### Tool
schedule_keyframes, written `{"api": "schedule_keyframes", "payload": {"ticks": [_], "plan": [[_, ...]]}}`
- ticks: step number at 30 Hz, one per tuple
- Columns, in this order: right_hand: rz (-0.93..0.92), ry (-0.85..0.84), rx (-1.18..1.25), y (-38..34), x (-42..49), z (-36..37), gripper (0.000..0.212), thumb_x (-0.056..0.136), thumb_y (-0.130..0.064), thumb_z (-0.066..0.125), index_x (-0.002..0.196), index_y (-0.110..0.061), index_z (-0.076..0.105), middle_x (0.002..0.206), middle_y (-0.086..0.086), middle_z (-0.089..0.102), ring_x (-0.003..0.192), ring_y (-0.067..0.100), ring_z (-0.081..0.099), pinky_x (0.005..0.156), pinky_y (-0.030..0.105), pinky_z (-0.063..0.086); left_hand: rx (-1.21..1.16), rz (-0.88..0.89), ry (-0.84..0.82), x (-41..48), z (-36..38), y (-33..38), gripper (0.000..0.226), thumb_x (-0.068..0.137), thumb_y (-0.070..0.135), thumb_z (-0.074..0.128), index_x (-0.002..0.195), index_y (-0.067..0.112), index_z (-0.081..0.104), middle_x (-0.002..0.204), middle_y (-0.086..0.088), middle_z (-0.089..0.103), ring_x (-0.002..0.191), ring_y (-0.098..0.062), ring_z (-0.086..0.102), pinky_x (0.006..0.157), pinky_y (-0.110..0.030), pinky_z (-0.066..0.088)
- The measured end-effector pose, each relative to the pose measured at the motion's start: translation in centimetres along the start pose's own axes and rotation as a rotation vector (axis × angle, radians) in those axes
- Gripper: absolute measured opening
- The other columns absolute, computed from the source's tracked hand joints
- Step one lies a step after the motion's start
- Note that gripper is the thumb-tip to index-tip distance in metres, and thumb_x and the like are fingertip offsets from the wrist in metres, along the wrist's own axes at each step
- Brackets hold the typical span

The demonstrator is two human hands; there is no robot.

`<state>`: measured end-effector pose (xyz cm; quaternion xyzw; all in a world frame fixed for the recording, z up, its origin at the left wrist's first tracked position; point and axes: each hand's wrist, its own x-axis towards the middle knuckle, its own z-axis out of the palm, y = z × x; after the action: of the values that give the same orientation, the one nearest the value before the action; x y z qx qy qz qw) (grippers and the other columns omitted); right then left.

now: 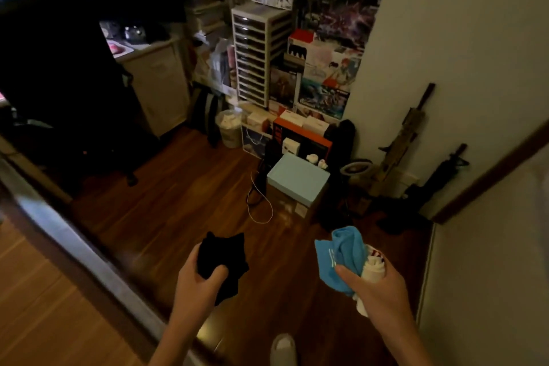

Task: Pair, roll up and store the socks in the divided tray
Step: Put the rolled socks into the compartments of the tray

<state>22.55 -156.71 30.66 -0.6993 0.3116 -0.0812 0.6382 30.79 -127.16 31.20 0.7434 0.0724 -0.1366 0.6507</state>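
Your left hand [196, 279] held black socks [221, 264]; your right hand [377, 291] held a bright blue sock [344, 252] with a white mark and a white sock [375, 267] with red markings. The floor [178, 217] was reddish-brown wood grain, the box [298, 180] pale blue.

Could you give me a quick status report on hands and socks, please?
Left hand grips black socks. Right hand grips blue sock and white sock. White cable on floor ahead.

Dim room, dark wooden floor [184, 217], pale wall [463, 47], white drawer tower [255, 53], stacked boxes [320, 80]
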Motion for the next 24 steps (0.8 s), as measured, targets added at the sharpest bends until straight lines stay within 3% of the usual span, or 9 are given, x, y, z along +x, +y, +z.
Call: {"api": "schedule_keyframes", "payload": {"ticks": [3, 5, 13, 17, 19, 21, 24], "plan": [[-0.005, -0.035, -0.030, -3.2, 6.2, 1.8, 0.052, 0.060, -0.021, 0.096, 0.101, -0.033, 0.067, 0.088, -0.022, 0.074, 0.078, 0.000, 0.073, 0.054, 0.014, 0.055, -0.034, 0.026, 0.051, 5.2, 0.7, 2.4, 0.035, 0.093, 0.001, 0.066, 0.112, 0.029, 0.063, 0.094, 0.000, 0.072, 0.081, -0.028, 0.074, 0.068, -0.053, 0.062], [-0.014, -0.079, -0.042, -5.2, 10.1, 4.0, 0.052, 0.059, -0.020, 0.096, 0.100, -0.033, 0.068, 0.088, -0.021, 0.075, 0.077, 0.000, 0.073, 0.053, 0.014, 0.055, -0.070, 0.041, 0.092, 8.2, 0.5, 4.1, 0.036, 0.092, 0.000, 0.067, 0.112, 0.029, 0.065, 0.094, 0.001, 0.072, 0.082, -0.028, 0.074, 0.070, -0.055, 0.062], [-0.050, -0.371, -0.123, -11.3, 26.2, 18.6, 0.046, 0.061, -0.017, 0.095, 0.097, -0.030, 0.069, 0.087, -0.016, 0.076, 0.075, 0.000, 0.072, 0.056, 0.016, 0.055, -0.136, 0.093, 0.308, 21.7, -3.0, 7.9, 0.034, 0.093, -0.002, 0.066, 0.113, 0.025, 0.064, 0.100, -0.005, 0.072, 0.090, -0.026, 0.074, 0.072, -0.045, 0.065], [-0.066, -0.553, -0.144, -14.6, 34.1, 28.4, 0.050, 0.063, -0.020, 0.095, 0.104, -0.031, 0.069, 0.091, -0.011, 0.076, 0.078, -0.001, 0.071, 0.058, 0.017, 0.055, -0.159, 0.051, 0.445, 28.2, -5.8, 9.7, 0.033, 0.079, 0.020, 0.071, 0.098, 0.046, 0.068, 0.100, 0.001, 0.074, 0.089, -0.022, 0.075, 0.072, -0.039, 0.066], [-0.073, -0.646, -0.171, -16.4, 37.0, 33.2, 0.052, 0.063, -0.021, 0.095, 0.106, -0.031, 0.069, 0.094, -0.010, 0.076, 0.083, 0.004, 0.073, 0.063, 0.022, 0.057, -0.174, 0.006, 0.545, 30.7, -7.8, 10.3, 0.029, 0.073, 0.029, 0.072, 0.095, 0.046, 0.069, 0.098, 0.001, 0.074, 0.086, -0.020, 0.076, 0.072, -0.037, 0.065], [-0.060, -0.743, -0.197, -18.6, 39.1, 38.4, 0.055, 0.061, -0.024, 0.095, 0.109, -0.031, 0.068, 0.096, -0.008, 0.077, 0.085, 0.007, 0.074, 0.067, 0.026, 0.059, -0.189, -0.009, 0.643, 32.7, -9.9, 11.1, 0.028, 0.066, 0.038, 0.071, 0.092, 0.046, 0.069, 0.093, 0.005, 0.075, 0.082, -0.012, 0.075, 0.066, -0.025, 0.061], [-0.062, -0.887, -0.240, -21.5, 40.8, 46.8, 0.055, 0.060, -0.022, 0.095, 0.107, -0.033, 0.067, 0.092, -0.012, 0.077, 0.081, 0.004, 0.074, 0.061, 0.023, 0.059, -0.233, -0.061, 0.788, 34.7, -13.8, 11.6, 0.031, 0.061, 0.041, 0.070, 0.092, 0.048, 0.070, 0.093, 0.007, 0.076, 0.083, -0.007, 0.074, 0.066, -0.018, 0.057]]}}
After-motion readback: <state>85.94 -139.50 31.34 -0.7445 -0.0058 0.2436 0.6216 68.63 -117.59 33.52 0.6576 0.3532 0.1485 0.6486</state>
